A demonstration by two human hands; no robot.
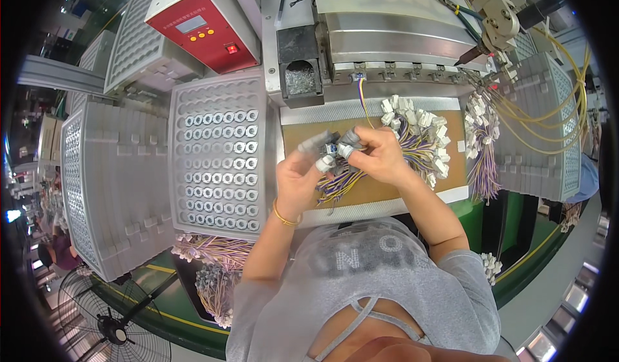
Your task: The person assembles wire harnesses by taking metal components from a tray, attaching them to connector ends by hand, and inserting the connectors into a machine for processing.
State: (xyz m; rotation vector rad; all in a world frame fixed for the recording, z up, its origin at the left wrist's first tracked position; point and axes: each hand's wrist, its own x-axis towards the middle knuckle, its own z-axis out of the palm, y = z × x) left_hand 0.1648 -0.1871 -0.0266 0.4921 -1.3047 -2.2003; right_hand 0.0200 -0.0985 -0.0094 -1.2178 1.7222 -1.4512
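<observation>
Both my hands meet over the brown work mat [380, 197], their thumbs and some fingers in pale finger covers. Between the fingertips sits a small blue-and-silver part [331, 148], mostly covered; its kind does not show. My left hand [303, 175] is closed on it from the left, its fingers slightly blurred. From the right, my right hand [380, 154] pinches at the same part with thumb and forefinger. Yellow and purple wires [338, 186] lie beneath the hands. Right of them spreads a bundle of wires with white connectors [425, 120].
A grey tray [265, 168] with rows of silver ring-shaped parts lies left. Behind stand a red-and-white control box [206, 30], a black bin [303, 97] and a metal fixture [400, 71] holding one wired connector. Pliers [461, 17] rest on top. More bundled wires [482, 149] hang right.
</observation>
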